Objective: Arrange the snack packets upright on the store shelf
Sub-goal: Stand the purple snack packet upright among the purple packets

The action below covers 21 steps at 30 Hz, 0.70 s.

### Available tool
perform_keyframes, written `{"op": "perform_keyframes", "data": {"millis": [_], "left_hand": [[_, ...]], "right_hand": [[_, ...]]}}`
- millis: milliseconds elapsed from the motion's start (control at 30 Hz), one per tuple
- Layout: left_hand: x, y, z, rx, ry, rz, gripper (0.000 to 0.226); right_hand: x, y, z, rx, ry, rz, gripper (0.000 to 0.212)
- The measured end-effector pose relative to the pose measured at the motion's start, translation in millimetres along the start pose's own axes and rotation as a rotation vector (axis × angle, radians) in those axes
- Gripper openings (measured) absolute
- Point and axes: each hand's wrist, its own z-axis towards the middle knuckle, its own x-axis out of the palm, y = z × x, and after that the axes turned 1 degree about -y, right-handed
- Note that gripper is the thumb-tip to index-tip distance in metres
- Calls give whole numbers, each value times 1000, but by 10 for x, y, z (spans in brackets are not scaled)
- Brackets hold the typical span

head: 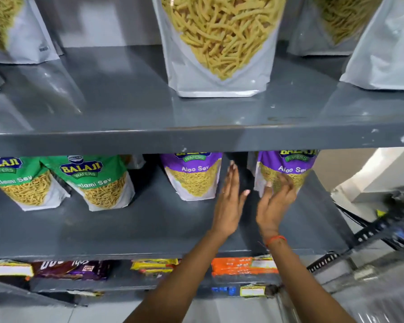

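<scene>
Two purple Aloo Sev packets stand upright on the grey middle shelf: one at the centre, one to the right. Two green sev packets stand at the left, leaning slightly. My left hand is flat and open in the gap between the purple packets, holding nothing. My right hand, blurred, lies with spread fingers against the lower front of the right purple packet, thumb by its left edge. The upper shelf's front lip hides the packets' tops.
On the upper shelf stand large white pouches of yellow sticks, one at the centre. The bottom shelf holds flat packets, orange and dark purple. A slotted metal upright and plastic wrap lie at the right.
</scene>
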Motion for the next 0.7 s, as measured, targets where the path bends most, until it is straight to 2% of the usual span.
{"op": "perform_keyframes", "data": {"millis": [67,100,167,233,333,433,500,633,700], "left_hand": [[264,-97,117,-122,78,-87,79],[362,-109,192,-185,112,-144,85],[560,-29,359,-314,185,-241,95],[681,84,467,-441,276,-307,103],[985,520,474,-516,308,-347,86],[967,385,350,-583,234,-281,79],[873,166,189,-562,221,-236,75],[792,-146,-257,-501,282,-209,53],[829,-230,-493,-470,259,-181,56]], "right_hand": [[-221,-255,192,131,-30,-25,61],[-302,-405,291,187,21,-62,72],[-453,-676,505,298,227,-61,86],[-562,-794,699,363,414,45,76],[-636,-781,843,403,549,132,53],[-743,-759,845,406,606,160,59],[-882,-741,777,425,610,152,61],[-1277,-746,517,439,602,133,45],[-1493,-808,373,446,578,90,53]]}}
